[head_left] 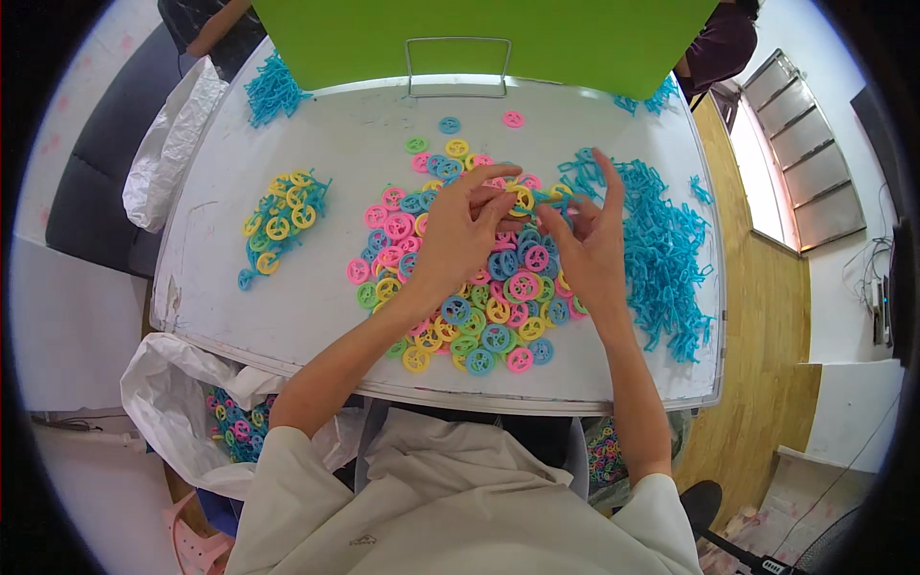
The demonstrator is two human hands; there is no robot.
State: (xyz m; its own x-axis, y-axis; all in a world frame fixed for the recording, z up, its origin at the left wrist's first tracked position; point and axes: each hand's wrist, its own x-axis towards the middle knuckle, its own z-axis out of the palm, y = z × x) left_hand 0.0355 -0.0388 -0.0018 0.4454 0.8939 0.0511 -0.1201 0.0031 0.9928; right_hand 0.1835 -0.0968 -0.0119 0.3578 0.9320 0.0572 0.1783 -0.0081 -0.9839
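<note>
My left hand (464, 228) is closed over the middle of the table, pinching a small yellow plastic wheel (520, 198) at its fingertips. My right hand (591, 247) holds a thin blue plastic piece (561, 201) between thumb and fingers, with the index finger raised. The blue piece meets the yellow wheel between the hands; whether they are joined cannot be made out. Beneath both hands spreads a pile of pink, blue, yellow and green wheels (467, 326). To the right of my right hand lies a big heap of blue plastic pieces (661, 259).
Yellow wheels with blue pieces attached form a small pile (292, 211) on the left of the white table (230, 316). A green panel (479, 29) stands along the far edge. A white sack (182, 412) of coloured parts is below left. Other people sit beyond the panel.
</note>
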